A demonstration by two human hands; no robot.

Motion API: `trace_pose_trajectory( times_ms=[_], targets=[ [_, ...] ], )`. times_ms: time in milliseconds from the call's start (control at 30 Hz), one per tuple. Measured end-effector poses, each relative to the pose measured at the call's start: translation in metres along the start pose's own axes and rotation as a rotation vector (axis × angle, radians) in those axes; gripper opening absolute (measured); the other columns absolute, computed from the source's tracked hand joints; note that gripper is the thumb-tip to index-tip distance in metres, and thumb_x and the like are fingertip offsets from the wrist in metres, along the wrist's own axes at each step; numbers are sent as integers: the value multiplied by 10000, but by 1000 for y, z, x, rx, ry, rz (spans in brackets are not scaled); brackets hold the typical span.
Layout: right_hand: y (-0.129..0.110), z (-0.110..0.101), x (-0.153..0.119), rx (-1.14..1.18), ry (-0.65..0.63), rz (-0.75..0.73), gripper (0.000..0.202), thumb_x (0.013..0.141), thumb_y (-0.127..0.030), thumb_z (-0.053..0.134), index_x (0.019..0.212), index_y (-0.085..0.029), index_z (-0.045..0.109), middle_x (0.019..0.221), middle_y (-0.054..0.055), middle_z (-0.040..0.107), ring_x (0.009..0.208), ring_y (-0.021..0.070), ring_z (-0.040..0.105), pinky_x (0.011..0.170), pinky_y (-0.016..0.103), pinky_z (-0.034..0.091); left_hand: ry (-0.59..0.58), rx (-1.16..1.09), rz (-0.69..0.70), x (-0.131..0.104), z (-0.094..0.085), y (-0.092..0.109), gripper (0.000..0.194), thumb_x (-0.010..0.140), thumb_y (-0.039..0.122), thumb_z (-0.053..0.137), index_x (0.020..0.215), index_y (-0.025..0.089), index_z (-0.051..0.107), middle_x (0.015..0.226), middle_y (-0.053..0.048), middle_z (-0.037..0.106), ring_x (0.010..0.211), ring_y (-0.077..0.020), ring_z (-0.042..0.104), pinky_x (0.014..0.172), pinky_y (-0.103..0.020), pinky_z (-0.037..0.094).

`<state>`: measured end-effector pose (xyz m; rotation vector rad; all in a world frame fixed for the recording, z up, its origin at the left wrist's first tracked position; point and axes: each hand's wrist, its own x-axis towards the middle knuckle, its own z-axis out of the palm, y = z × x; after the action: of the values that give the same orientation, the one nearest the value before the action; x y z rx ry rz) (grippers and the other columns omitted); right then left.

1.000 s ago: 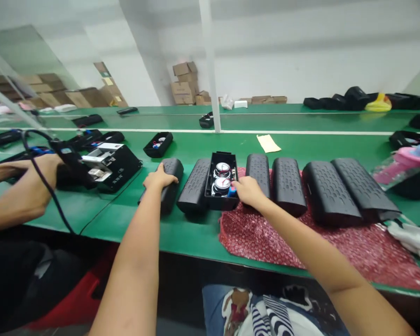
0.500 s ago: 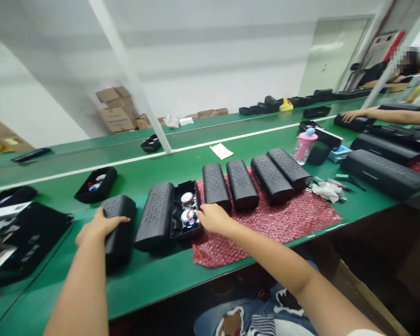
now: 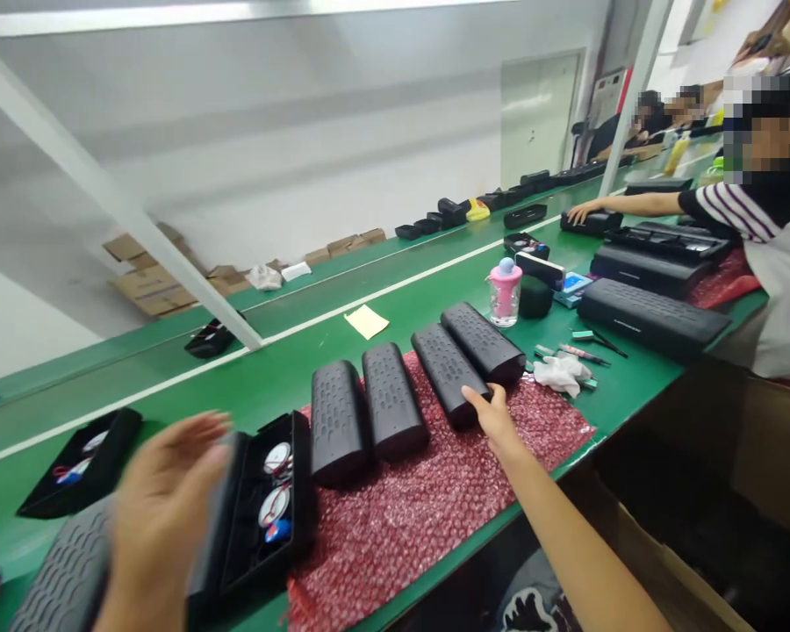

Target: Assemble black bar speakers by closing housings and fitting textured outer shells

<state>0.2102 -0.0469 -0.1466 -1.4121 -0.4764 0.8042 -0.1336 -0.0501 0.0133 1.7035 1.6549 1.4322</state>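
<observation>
My right hand [image 3: 497, 417] grips the near end of a black speaker housing [image 3: 442, 364], its thumb on the dimpled top and its fingers at the right side. That housing lies on pink bubble wrap [image 3: 427, 527] in a row with several similar ones. My left hand [image 3: 171, 500], smeared by motion, hovers with fingers outstretched and nothing visible in it. Behind and below it are another dimpled housing [image 3: 69, 570] and an open housing [image 3: 303, 491]. Two round white parts with red wires and a blue piece sit inside the open one.
Another open housing [image 3: 82, 456] lies at the left. A pink-lidded cup [image 3: 504, 294], crumpled tissue [image 3: 562, 373] and pens [image 3: 583, 354] are beyond the row. A yellow paper [image 3: 367, 321] lies on the green bench. At the right, a co-worker's hand [image 3: 585, 211] touches a black case.
My right hand has moved right, from the open housing to a closed one. My left hand has come off the housing at the left and risen. The view has swung right.
</observation>
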Motion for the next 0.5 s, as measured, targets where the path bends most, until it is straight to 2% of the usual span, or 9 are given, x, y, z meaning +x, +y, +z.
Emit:
trace_pose_trajectory(
  times_ms=[33, 67, 133, 167, 233, 267, 333, 433, 500],
  targets=[
    [1, 3, -2, 24, -5, -2, 608, 615, -544, 706, 1050, -204, 452, 1060, 102, 634, 991, 251, 628, 888, 371, 523, -177, -185, 12, -14, 35, 22, 525, 664, 520, 712, 1138, 339, 575, 1184, -16, 640, 1168, -305, 569, 1029, -431, 442],
    [1, 4, -4, 42, -9, -9, 626, 612, -544, 711, 1065, -199, 451, 1075, 107, 630, 1003, 255, 624, 908, 380, 514, -373, -315, -46, -26, 70, 39, 561, 628, 488, 758, 1139, 320, 595, 1172, -43, 649, 1132, -301, 591, 991, -418, 467],
    [2, -1, -10, 65, -21, -32, 634, 613, -533, 726, 1080, -195, 462, 1105, 112, 621, 1034, 263, 612, 951, 401, 493, -635, -452, -348, -43, 135, 58, 707, 567, 425, 818, 1209, 280, 560, 1211, -112, 627, 1106, -311, 613, 935, -422, 494],
    [3, -5, -15, 74, -29, -43, 630, 615, -519, 736, 1087, -196, 470, 1120, 112, 616, 1048, 265, 606, 969, 410, 484, -669, -465, -513, -49, 163, 61, 759, 547, 385, 841, 1228, 250, 536, 1213, -142, 618, 1123, -311, 609, 954, -419, 486],
    [11, -16, -25, 100, -59, -80, 623, 632, -482, 749, 1120, -203, 478, 1168, 115, 596, 1093, 268, 592, 1003, 428, 469, -629, -514, -694, -55, 207, 57, 875, 562, 365, 846, 1321, 225, 434, 1225, -164, 612, 1135, -307, 609, 969, -421, 478],
    [18, -22, -31, 120, -78, -114, 621, 647, -459, 752, 1142, -210, 473, 1209, 119, 576, 1129, 271, 580, 1017, 437, 465, -590, -544, -723, -57, 223, 53, 930, 567, 368, 854, 1357, 229, 383, 1246, -161, 607, 1146, -300, 607, 979, -412, 475],
    [37, -32, -44, 150, -115, -214, 619, 669, -410, 760, 1175, -226, 455, 1304, 135, 516, 1215, 285, 540, 1043, 463, 455, -548, -636, -679, -62, 243, 41, 994, 561, 394, 876, 1387, 254, 341, 1280, -138, 602, 1164, -290, 603, 987, -390, 482],
    [57, -44, -61, 87, -140, -381, 648, 687, -343, 775, 1222, -242, 424, 1411, 165, 410, 1304, 318, 472, 1071, 513, 432, -608, -769, -544, -71, 254, 28, 906, 532, 434, 898, 1312, 263, 470, 1226, -100, 649, 1175, -311, 600, 979, -391, 506],
    [54, -54, -68, -11, -149, -478, 675, 703, -324, 774, 1265, -244, 410, 1420, 181, 394, 1310, 339, 460, 1067, 548, 423, -626, -819, -501, -74, 253, 24, 787, 524, 471, 893, 1213, 258, 578, 1108, -76, 704, 1147, -334, 616, 957, -415, 528]
  ],
)
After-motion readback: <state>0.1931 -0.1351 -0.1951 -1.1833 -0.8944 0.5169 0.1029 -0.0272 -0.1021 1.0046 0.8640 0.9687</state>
